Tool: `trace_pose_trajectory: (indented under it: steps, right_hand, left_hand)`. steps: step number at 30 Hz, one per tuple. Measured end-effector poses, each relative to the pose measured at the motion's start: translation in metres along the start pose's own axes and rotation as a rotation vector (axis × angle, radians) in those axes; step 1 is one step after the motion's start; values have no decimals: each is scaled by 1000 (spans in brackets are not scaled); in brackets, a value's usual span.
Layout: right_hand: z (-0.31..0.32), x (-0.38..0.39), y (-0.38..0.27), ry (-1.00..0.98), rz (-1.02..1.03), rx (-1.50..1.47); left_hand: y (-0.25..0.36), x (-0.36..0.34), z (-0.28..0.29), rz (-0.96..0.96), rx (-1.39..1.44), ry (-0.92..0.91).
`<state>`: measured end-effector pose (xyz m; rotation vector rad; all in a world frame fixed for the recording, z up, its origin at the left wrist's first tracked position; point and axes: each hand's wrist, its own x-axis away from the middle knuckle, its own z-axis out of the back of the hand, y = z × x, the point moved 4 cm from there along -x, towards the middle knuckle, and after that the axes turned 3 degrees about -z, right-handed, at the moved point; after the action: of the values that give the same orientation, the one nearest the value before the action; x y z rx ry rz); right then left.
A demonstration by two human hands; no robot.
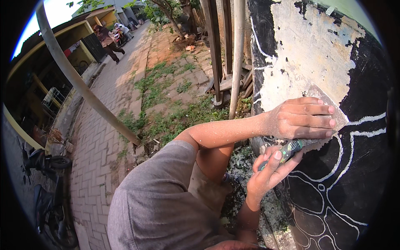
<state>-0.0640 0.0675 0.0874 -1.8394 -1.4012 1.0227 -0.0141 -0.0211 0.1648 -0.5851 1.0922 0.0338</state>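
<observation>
My left hand (301, 118) lies palm down, fingers extended, over the wide metal blade of a scraper (336, 104) against the wall, hiding much of it. Below it, my right hand (271, 171) is closed around the scraper's dark green, speckled handle (289, 150). The blade rests where a pale, flaking bare patch (306, 50) meets black paint (350, 166) with white painted outlines. Pale flecks cling to my left forearm and hand.
Debris lies along the wall's foot (271, 225). Left are posts (236, 54), a leaning pole (83, 83), weedy bricks (175, 96), a paved lane (91, 137) and parked motorbikes (54, 200). Up the lane, a person (108, 41) walks near others by a motorbike.
</observation>
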Motion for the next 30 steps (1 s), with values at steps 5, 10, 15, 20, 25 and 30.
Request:
trace_pose_trajectory:
  steps: [5,10,15,20,25,30]
  right_hand:
    - [14,4,5,48,70,173]
    - [18,-7,-27,39,100,125]
    - [27,-1,6,-83,60,41]
    - [23,-22,-7,-202,155,17]
    - [30,2,19,-160,143,148]
    - [20,1,31,-174,170,187]
  left_hand:
    - [7,11,2,29,43,-23]
    - [1,-4,-3,68,38,-14]
    - [10,11,-3,126,-50,-106]
    - [-2,-5,2,118,-114,-91]
    - [10,8,-4,140,-40,-108]
    - [7,30,10,110,-55,-155]
